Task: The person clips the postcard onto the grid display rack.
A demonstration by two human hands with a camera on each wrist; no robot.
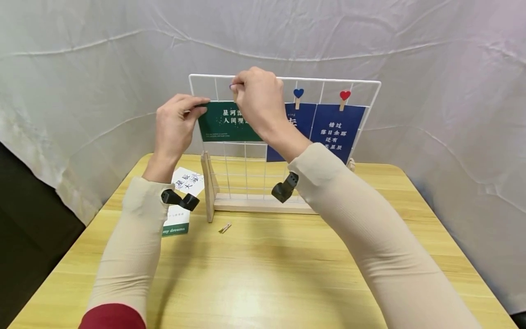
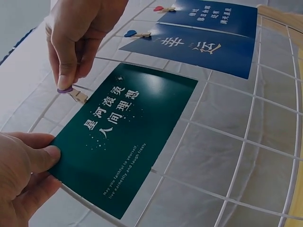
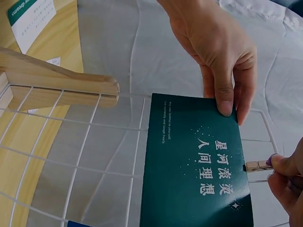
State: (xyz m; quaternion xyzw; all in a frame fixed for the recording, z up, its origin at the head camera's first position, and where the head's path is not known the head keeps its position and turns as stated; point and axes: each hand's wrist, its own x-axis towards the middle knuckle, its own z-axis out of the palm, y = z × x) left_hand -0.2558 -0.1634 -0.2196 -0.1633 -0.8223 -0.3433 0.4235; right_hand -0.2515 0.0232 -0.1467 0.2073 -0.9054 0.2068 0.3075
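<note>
A green card [image 2: 128, 137] with white lettering lies against the white wire grid [image 1: 246, 169]. My left hand [image 1: 176, 123] pinches the card's upper left corner between thumb and fingers. At the card's top edge, my right hand [image 1: 260, 100] pinches a small wooden clothespin [image 3: 258, 165] with a purple piece on its end; the clip's tip meets the edge. To the right hang two blue cards, one [image 2: 199, 49] under a clothespin with a blue heart [image 1: 298, 93], the other [image 1: 339, 130] under one with a red heart [image 1: 345, 95].
The grid stands on a wooden base [image 1: 263, 204] on the wooden table [image 1: 246, 274]. A loose clothespin [image 1: 224, 228] lies in front of it. White printed cards [image 1: 189, 181] lie to the left, partly behind my left arm. Pale cloth [image 1: 123, 55] hangs behind.
</note>
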